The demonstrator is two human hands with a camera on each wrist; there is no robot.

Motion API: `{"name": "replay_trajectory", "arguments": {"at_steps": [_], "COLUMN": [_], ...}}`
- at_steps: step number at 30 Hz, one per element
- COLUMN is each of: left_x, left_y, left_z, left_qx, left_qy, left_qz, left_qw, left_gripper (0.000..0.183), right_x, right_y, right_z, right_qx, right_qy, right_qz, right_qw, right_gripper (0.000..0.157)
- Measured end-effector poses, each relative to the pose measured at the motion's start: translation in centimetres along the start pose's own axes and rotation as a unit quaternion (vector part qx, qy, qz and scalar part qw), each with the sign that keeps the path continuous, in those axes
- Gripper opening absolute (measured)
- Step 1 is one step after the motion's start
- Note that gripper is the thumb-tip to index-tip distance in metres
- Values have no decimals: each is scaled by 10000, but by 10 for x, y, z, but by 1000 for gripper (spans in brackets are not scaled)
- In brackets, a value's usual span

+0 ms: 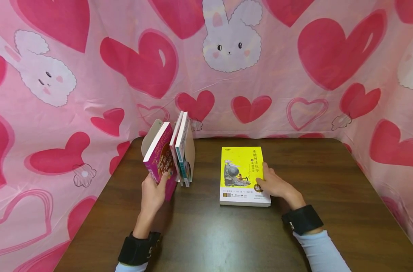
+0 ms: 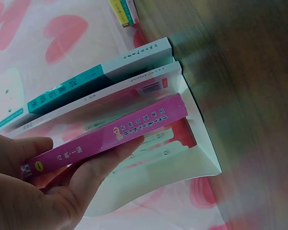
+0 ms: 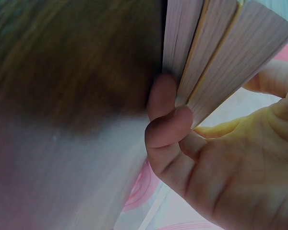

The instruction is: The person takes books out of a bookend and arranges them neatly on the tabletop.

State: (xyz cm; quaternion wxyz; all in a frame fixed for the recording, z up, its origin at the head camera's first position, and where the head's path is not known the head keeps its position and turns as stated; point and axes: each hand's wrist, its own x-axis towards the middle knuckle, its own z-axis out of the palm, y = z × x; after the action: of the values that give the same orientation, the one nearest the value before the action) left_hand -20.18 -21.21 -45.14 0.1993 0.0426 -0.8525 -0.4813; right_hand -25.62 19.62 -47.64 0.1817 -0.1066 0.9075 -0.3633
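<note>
My left hand (image 1: 152, 196) grips a magenta book (image 1: 160, 153), thumb on one face and fingers on the other. The book stands tilted inside a pale book stand (image 1: 151, 138), seen more fully in the left wrist view, where the magenta spine (image 2: 139, 122) faces up. Beside it stand a teal-and-white book (image 2: 81, 86) and a thin white book (image 2: 101, 103). My right hand (image 1: 279, 185) grips the right edge of a yellow book (image 1: 240, 166) lying flat. In the right wrist view, page blocks (image 3: 240, 52) of stacked books show, with curled fingers (image 3: 165, 132) against their edges.
The brown wooden table (image 1: 206, 238) runs under everything. A pink curtain (image 1: 281, 105) with hearts and rabbits hangs behind and along both sides. The book stand is near the table's back left corner, with the yellow book to its right.
</note>
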Motion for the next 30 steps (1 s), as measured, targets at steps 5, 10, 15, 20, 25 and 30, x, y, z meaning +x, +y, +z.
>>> {"name": "replay_trajectory", "arguments": {"at_steps": [5, 10, 15, 20, 25, 30], "left_x": [-3, -8, -13, -17, -20, -25], "left_y": [4, 8, 11, 15, 16, 17], "left_z": [-3, -7, -12, -16, -19, -22], "left_qx": [-12, -64, -141, -168, -168, -176], "left_qy": [31, -55, -198, -234, -203, -186], "left_qz": [-87, -215, -386, -449, -432, -407], "left_qw": [10000, 9997, 9990, 9986, 9987, 9988], "left_gripper": [42, 43, 44, 45, 44, 45], "right_x": [0, 0, 0, 0, -1, 0], "right_y": [0, 1, 0, 0, -1, 0], "right_z": [0, 0, 0, -1, -1, 0], "right_qx": [-15, -11, -9, 19, 42, 61], "right_qy": [4, 12, -13, 10, 19, 12], "right_qz": [24, 3, -6, 21, 30, 17], "right_qw": [10000, 10000, 10000, 10000, 10000, 10000], "right_gripper": [89, 89, 89, 89, 90, 90]}}
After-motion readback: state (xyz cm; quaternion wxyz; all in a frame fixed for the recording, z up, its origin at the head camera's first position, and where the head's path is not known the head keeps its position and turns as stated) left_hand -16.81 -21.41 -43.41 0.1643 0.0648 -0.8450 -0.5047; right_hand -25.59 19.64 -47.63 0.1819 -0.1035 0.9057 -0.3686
